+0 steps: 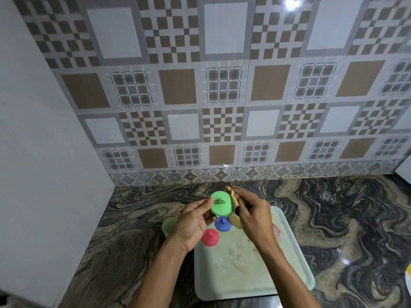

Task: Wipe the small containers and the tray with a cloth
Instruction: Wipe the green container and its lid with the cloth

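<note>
We see our left hand [193, 223] with fingers curled round a green lid [221, 203], held above the tray's [298, 261] far left corner. Our right hand [255, 218] pinches a tan cloth [233, 202] against it. Red [210, 237] and blue [223, 223] lids rest below.

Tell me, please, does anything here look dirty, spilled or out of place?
Yes: the pale tray carries brownish smears and specks across its middle, so it looks unwiped. A pale green container sits off it on the counter.
</note>
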